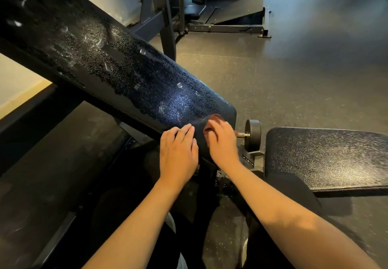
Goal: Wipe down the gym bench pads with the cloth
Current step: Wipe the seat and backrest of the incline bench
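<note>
I see dim warm light, glare on the wet back pad [117, 67], motion-blurred right hand [222, 140], wide-angle bending at edges.

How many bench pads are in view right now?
2. The long inclined back pad runs from upper left to centre, both hands at its lower end. The seat pad lies at right. Pads on the background machines may be hidden.

A dark speckled rubber floor [304, 75] is seen spreading across the room. At twelve o'clock, a black steel machine frame [168, 14] is planted, with a slanted footplate [237, 9] just beside it toward one o'clock. A pale wall [14, 80] is glimpsed at nine o'clock, met by a yellowish skirting strip [25, 95].
</note>
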